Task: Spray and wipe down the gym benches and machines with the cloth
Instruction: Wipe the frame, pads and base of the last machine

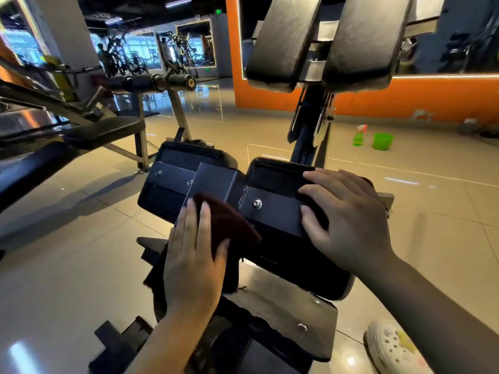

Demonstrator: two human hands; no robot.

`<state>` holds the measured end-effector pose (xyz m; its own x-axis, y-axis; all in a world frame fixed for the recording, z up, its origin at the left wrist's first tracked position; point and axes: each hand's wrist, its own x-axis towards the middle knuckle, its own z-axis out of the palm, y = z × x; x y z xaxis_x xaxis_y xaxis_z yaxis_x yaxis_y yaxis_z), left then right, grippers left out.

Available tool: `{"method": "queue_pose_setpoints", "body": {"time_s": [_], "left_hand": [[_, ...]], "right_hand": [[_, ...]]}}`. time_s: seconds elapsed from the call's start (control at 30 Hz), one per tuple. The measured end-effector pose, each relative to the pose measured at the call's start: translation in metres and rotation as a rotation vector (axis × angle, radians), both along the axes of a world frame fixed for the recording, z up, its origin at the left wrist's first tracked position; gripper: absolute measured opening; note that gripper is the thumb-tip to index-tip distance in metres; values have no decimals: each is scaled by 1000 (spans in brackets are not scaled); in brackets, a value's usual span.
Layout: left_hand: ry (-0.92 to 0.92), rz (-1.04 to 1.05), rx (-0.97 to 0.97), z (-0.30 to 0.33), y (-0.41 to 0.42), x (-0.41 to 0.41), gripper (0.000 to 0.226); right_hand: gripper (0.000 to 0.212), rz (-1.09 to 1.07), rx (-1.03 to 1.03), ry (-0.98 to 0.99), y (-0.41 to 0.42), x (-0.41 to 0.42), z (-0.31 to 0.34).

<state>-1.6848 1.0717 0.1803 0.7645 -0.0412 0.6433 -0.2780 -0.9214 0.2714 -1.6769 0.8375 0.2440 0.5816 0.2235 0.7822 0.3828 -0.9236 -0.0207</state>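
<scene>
Gym floor, tan tiles. Left hand [193, 255] presses the maroon cloth [229, 225] flat-fingered on the machine's metal bracket [216, 182]; right hand [348, 217] w/ relaxed fingers steadies the black pad [272, 176]. Keep firm, overlapping strokes, prob. around bolts. Spray bottle [359, 136] sits well away.

Glossy tiled gym floor [81, 238] under an orange wall [405, 101].

Beige tiles throwing back window glare; green bucket [382, 141] well out on the floor, close to the foot of the orange wall. White clog [391, 349] with small charms at the bottom right corner of the floor. Mirror [459, 36] with a lit edge set in the wall. Grey pillar [67, 31] at upper left, bright windows [140, 47] far behind.
</scene>
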Motion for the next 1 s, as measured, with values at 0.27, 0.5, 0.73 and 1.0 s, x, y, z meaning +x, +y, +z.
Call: {"method": "queue_pose_setpoints", "body": {"time_s": [0.27, 0.5, 0.73, 1.0], "left_hand": [[18, 10, 52, 77, -39, 60, 65], [-55, -42, 18, 49, -25, 43, 63], [-150, 17, 18, -20, 5, -4, 59], [-233, 19, -5, -45, 12, -12, 58]], "right_hand": [[31, 1, -6, 5, 0, 0, 0], [33, 2, -11, 3, -1, 0, 1], [35, -7, -14, 10, 0, -1, 0], [33, 6, 15, -18, 0, -1, -2]]}}
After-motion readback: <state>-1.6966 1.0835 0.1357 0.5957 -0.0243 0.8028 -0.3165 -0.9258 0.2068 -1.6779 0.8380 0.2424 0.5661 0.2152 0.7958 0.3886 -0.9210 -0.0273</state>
